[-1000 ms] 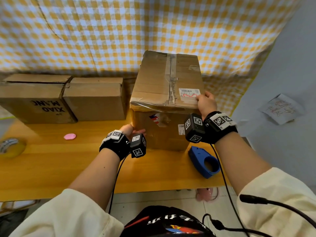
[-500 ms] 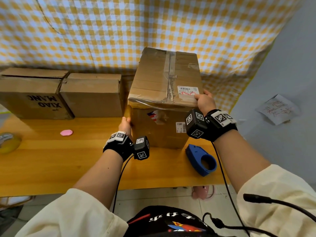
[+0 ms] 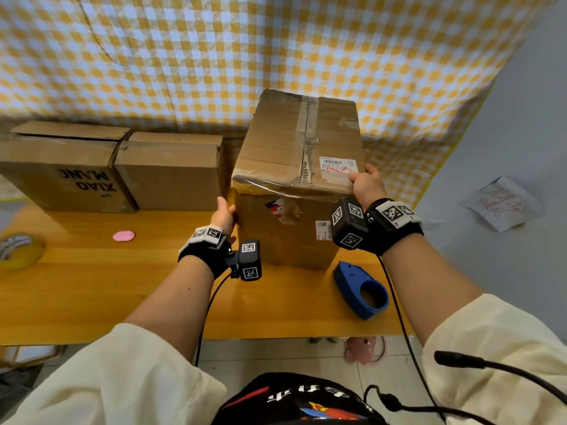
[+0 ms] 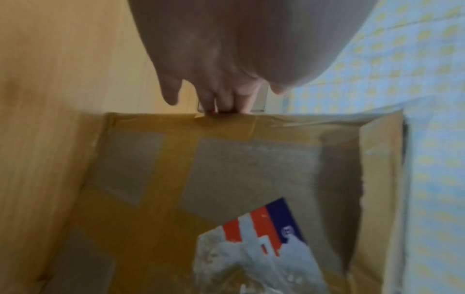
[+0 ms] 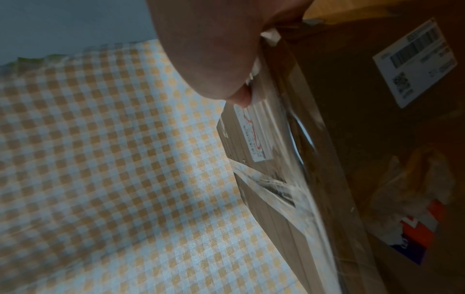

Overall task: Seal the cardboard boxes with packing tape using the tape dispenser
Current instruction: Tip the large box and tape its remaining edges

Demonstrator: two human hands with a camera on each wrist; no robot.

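A tall cardboard box [image 3: 276, 154] stands on the wooden table [image 3: 92, 286], with old tape along its top seam and a white label near the front right corner. My left hand [image 3: 226, 211] holds the box's left front edge; in the left wrist view its fingers [image 4: 226, 101] curl over that edge of the box [image 4: 226, 175]. At the top front right corner, my right hand [image 3: 365, 183] grips the box with the thumb on the label. The right wrist view shows a fingertip [image 5: 241, 98] on the box's shiny taped top [image 5: 289, 159]. The blue tape dispenser [image 3: 362, 289] lies untouched on the table by my right wrist.
Two closed cardboard boxes [image 3: 61, 167] [image 3: 171, 173] stand side by side at the back left. A tape roll [image 3: 18, 250] lies at the table's left edge, with a small pink object [image 3: 123, 236] further in. A checked cloth [image 3: 276, 50] hangs behind the table. A paper note [image 3: 500, 204] is on the right wall.
My left hand has moved from the box's lower front, near the left corner, up onto its left front edge. My right hand has stayed on the top right corner.
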